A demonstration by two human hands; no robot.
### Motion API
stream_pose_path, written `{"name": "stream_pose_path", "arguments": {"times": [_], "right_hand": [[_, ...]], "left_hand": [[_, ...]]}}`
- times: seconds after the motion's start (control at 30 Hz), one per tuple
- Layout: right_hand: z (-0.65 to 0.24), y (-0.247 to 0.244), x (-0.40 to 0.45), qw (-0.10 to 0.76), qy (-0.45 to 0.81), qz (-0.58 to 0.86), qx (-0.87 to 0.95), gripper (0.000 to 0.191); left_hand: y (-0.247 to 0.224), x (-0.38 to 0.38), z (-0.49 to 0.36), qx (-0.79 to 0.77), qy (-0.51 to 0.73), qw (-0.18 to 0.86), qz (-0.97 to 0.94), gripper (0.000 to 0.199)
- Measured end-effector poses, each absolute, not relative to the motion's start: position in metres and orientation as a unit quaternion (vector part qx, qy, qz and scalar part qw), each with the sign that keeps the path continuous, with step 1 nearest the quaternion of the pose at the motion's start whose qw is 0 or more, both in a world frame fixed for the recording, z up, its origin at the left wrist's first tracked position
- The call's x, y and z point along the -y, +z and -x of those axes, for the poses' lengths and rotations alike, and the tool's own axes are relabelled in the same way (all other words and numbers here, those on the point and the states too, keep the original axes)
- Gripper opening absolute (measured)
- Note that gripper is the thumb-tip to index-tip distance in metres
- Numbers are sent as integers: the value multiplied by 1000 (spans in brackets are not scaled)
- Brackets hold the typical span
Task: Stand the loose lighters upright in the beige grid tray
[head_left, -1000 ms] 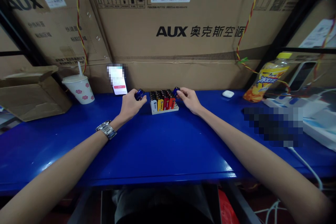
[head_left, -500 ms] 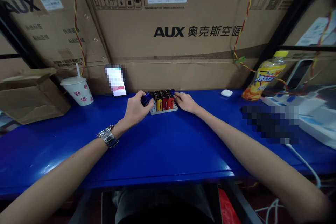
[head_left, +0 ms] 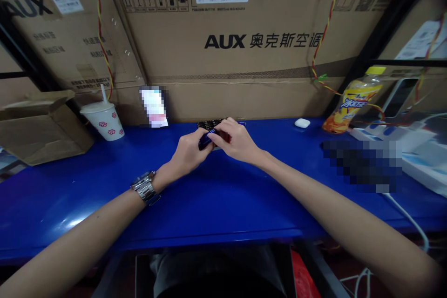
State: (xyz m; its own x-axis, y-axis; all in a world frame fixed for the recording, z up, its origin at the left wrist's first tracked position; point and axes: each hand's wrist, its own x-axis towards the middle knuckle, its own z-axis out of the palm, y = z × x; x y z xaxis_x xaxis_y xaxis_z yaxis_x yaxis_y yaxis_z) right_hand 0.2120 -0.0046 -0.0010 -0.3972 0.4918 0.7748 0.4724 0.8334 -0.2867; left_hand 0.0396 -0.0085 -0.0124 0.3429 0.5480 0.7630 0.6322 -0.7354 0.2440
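Batteries (head_left: 206, 125), probably upright, sit partly hidden behind the right hand (head_left: 239, 139).

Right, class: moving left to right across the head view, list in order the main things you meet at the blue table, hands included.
Bag → cup → phone → left hand → right hand → white case → bottle.

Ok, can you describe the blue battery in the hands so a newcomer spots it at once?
Find the blue table before the big cardboard box. Near its far edge, the left hand and right hand meet in front of closely packed batteries. Yours is the dark blue battery slanting from the left hand's grip, apart from that pack behind.
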Motion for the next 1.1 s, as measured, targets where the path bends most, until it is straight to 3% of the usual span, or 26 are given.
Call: {"name": "stream_pose_path", "arguments": {"times": [0.17,0.33,0.53,0.7,1.1], "right_hand": [[-228,-6,-14,557,122,331,752,37],[-278,-18,-48,636,155,406,638,43],[-290,-39,-64,478,126,470,731,33],[-272,-35,-59,434,52,447,780,21],[-269,-33,-50,410,-7,423,808,27]], "left_hand": [[-12,9,-40,362,-477,54,799,23],[-14,-5,-28,432,-499,22,751,28],[-26,-27,-13,487,-421,-90,760,66],[-33,-31,-9,504,-309,-187,785,104],[-23,-45,5,439,-274,-192,834,95]]}}
